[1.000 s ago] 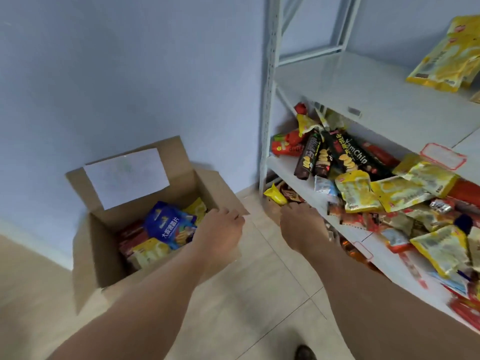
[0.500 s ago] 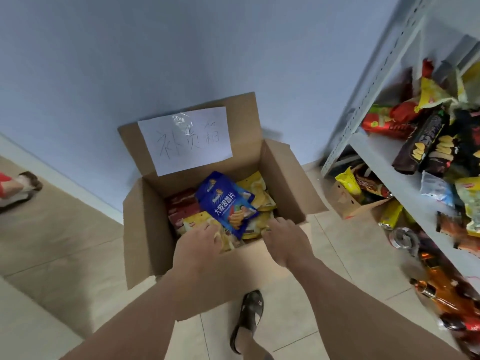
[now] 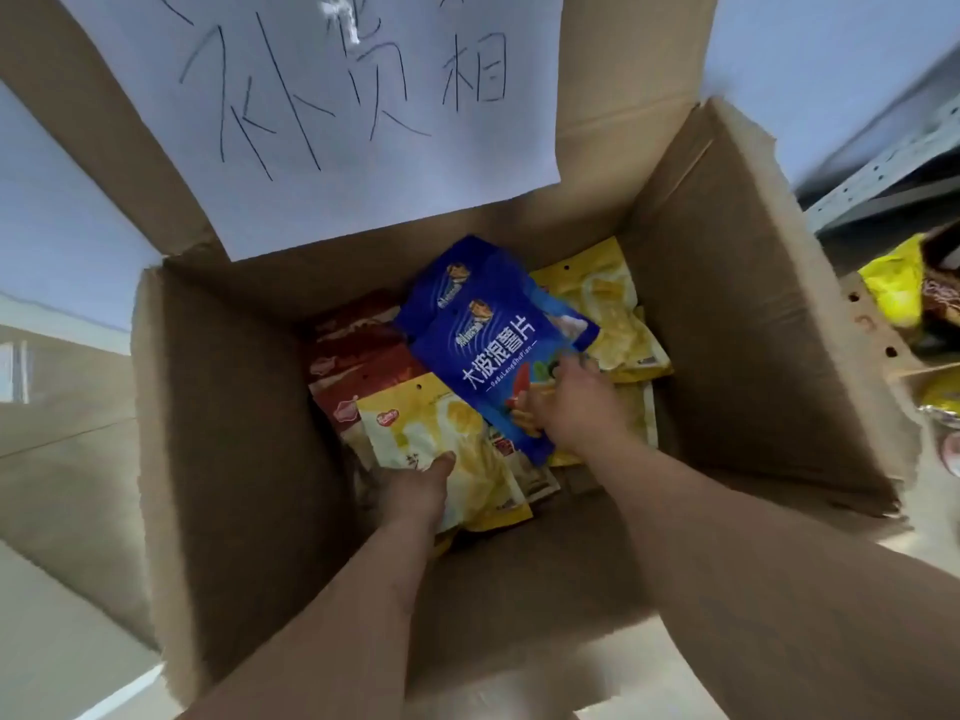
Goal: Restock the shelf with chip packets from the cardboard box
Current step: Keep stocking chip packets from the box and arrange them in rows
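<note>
Both your hands down inside cardboard box (image 3: 753,283). Your left hand (image 3: 415,491) grips yellow chip packet (image 3: 457,444), thumb on its face. Your right hand (image 3: 576,407) pinches lower edge of blue chip packet (image 3: 488,335), lying atop red packets (image 3: 358,350) and other yellow ones. Handwritten paper label (image 3: 332,96) taped on rear flap. Shelf (image 3: 893,163) at right edge.
</note>
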### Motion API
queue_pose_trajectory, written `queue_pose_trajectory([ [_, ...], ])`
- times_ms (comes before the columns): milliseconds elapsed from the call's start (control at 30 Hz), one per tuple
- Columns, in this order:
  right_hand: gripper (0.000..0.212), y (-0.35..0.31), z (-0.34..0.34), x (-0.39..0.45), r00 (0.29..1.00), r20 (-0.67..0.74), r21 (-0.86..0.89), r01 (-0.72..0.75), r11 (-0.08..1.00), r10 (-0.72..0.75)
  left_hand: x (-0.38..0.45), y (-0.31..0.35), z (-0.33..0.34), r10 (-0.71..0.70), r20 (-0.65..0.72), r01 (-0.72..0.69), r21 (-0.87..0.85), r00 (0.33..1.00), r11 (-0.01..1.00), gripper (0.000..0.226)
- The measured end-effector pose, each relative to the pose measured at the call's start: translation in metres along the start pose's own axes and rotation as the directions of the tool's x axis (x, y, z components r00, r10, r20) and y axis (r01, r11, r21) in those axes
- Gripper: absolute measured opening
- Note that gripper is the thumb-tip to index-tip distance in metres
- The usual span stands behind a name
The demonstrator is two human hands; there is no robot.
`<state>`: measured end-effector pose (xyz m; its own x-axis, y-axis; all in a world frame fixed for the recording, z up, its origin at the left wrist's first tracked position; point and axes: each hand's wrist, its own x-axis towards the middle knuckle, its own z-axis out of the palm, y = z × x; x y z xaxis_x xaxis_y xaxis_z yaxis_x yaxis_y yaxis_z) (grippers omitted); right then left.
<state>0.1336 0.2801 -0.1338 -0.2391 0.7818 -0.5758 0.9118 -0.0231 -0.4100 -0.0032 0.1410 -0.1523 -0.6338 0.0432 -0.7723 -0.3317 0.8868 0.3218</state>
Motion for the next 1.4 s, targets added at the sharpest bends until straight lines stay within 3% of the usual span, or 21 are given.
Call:
queue_pose_trajectory([
  [100, 0.093, 0.009, 0.024, 0.04, 0.996, -0.082, 0.042, -0.035, 0.999, 0.038, 0.028, -0.008, 0.013, -0.109, 0.001, 0.108, -0.095, 0.994, 0.99, 0.093],
  [200, 0.097, 0.013, 0.044, 0.056, 0.985, -0.141, -0.001, -0.095, 0.995, 0.094, 0.053, -0.022, 0.017, -0.135, 0.053, 0.142, -0.153, 0.989, 0.978, 0.089],
  [267, 0.087, 0.018, 0.053, 0.062, 0.983, -0.138, -0.015, -0.124, 0.992, 0.121, 0.068, -0.033, 0.017, -0.141, 0.086, 0.153, -0.162, 0.986, 0.975, 0.081],
  [333, 0.069, 0.024, 0.059, 0.065, 0.988, -0.013, 0.044, -0.155, 0.987, 0.156, 0.072, -0.037, 0.015, -0.123, 0.141, 0.148, -0.176, 0.982, 0.973, 0.053],
  [400, 0.055, 0.029, 0.059, 0.061, 0.975, 0.126, 0.12, -0.198, 0.973, 0.183, 0.066, -0.036, 0.009, -0.086, 0.203, 0.121, -0.165, 0.975, 0.979, 0.031],
  [467, 0.052, 0.033, 0.051, 0.052, 0.968, 0.17, 0.244, -0.225, 0.943, 0.187, 0.057, -0.03, 0.001, -0.038, 0.263, 0.079, -0.146, 0.964, 0.986, 0.024],
  [600, 0.045, 0.031, 0.007, 0.017, 0.968, 0.182, 0.492, -0.241, 0.837, 0.172, 0.027, -0.004, -0.023, 0.061, 0.39, -0.038, -0.066, 0.919, 0.997, 0.025],
  [700, 0.049, 0.024, -0.044, -0.022, 0.963, 0.142, 0.666, -0.264, 0.697, 0.229, -0.012, 0.026, -0.049, 0.17, 0.46, -0.182, -0.018, 0.871, 0.983, 0.018],
  [800, 0.038, 0.018, -0.106, -0.082, 0.964, 0.018, 0.793, -0.177, 0.583, 0.267, -0.065, 0.064, -0.08, 0.269, 0.547, -0.344, 0.037, 0.793, 0.938, 0.011],
  [867, 0.026, 0.012, -0.148, -0.132, 0.952, -0.057, 0.826, -0.125, 0.55, 0.301, -0.099, 0.082, -0.098, 0.282, 0.622, -0.398, 0.051, 0.73, 0.916, 0.019],
  [1000, 0.023, 0.018, -0.219, -0.224, 0.924, -0.077, 0.945, -0.052, 0.324, 0.375, -0.178, 0.117, -0.121, 0.306, 0.739, -0.504, 0.053, 0.601, 0.862, 0.015],
  [1133, 0.016, 0.04, -0.262, -0.306, 0.835, -0.2, 0.935, 0.005, 0.355, 0.513, -0.255, 0.133, -0.127, 0.282, 0.864, -0.624, 0.047, 0.417, 0.78, 0.024],
  [1400, 0.038, 0.117, -0.302, -0.458, 0.639, -0.357, 0.925, 0.138, 0.354, 0.681, -0.377, 0.102, -0.115, 0.22, 0.96, -0.748, -0.016, 0.174, 0.664, 0.027],
])
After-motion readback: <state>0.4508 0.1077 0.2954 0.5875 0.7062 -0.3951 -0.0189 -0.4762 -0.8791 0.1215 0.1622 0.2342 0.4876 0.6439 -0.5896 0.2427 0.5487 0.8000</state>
